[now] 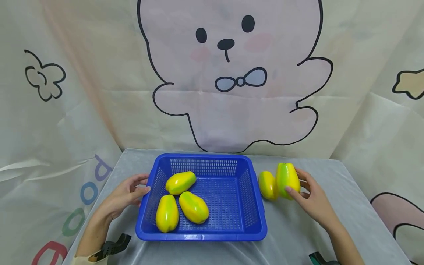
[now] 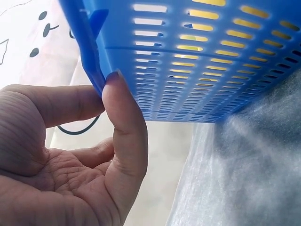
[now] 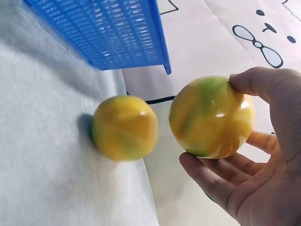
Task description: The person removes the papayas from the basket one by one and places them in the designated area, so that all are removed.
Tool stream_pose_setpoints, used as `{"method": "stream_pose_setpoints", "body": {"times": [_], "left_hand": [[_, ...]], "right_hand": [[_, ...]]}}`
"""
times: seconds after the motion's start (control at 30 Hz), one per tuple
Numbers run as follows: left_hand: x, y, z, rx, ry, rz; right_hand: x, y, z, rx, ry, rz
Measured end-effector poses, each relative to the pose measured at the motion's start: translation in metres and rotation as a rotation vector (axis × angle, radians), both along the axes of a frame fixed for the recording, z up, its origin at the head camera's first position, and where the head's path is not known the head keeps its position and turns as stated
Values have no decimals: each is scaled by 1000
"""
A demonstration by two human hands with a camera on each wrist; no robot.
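Observation:
A blue plastic basket (image 1: pixel 232 226) stands on the grey table and holds three yellow-green papayas (image 1: pixel 193 207). My left hand (image 1: pixel 127 193) touches the basket's left rim (image 2: pixel 96 70) with thumb and fingers, its fingers fairly straight. To the right of the basket my right hand (image 1: pixel 306 195) grips one yellow-green papaya (image 1: pixel 286 179) between thumb and fingers; in the right wrist view this held papaya (image 3: pixel 211 117) is off the table. Another papaya (image 1: pixel 267 186) lies on the cloth just left of it, seen again as the lying papaya (image 3: pixel 124 127) beside the basket (image 3: pixel 117 33).
The grey cloth-covered table (image 1: pixel 298 235) is backed by a cream curtain with a cartoon bear (image 1: pixel 232 73). Black wrist straps (image 1: pixel 112 246) show at the near edge. Bare cloth lies in front of the basket and at its right.

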State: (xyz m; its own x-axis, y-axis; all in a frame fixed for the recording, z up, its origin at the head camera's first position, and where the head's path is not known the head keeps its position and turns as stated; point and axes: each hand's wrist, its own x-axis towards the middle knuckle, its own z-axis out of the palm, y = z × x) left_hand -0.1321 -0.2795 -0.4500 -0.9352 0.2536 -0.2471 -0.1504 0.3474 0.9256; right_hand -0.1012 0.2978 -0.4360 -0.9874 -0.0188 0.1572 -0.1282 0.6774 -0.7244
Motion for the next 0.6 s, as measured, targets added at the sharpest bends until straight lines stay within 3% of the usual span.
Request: {"method": "stream_pose_setpoints", "body": {"times": [0.6], "left_hand": [[1, 1, -2, -3, 0, 14]], "right_hand": [[-11, 19, -17, 51, -89, -72]]}}
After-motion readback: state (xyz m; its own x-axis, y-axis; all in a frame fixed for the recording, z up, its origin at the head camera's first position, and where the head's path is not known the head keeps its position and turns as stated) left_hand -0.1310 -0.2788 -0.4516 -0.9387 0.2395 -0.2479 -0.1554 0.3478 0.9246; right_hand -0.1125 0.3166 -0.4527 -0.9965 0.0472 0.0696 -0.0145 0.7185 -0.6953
